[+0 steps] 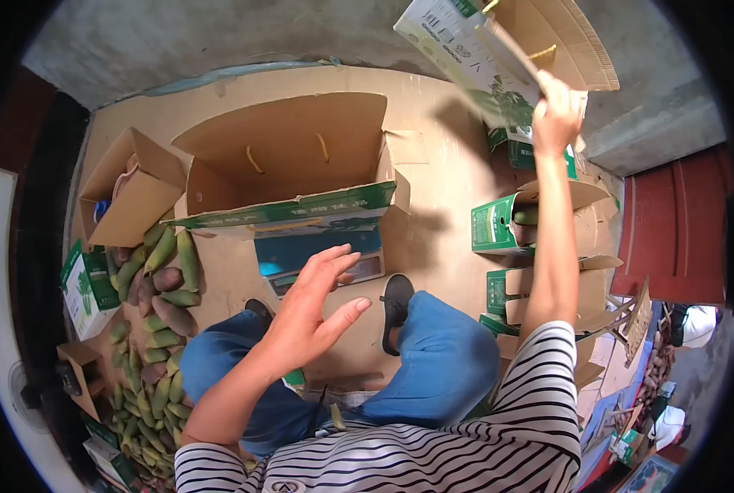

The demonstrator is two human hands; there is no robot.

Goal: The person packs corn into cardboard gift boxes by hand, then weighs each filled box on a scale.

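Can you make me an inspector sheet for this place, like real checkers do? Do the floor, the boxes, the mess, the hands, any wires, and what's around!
Surface: tan floor, bare in the middle.
Job's things: a large open carton with yellow cord handles; a printed carton, tilted, near the wall.
Clutter: green and reddish-brown vegetables piled on the left; green-printed boxes on the right.
Hands: right hand grips the printed carton; left hand holds nothing, fingers spread.
Cables: nothing seen.
Surroundings: grey wall ahead, dark red panel on the right.
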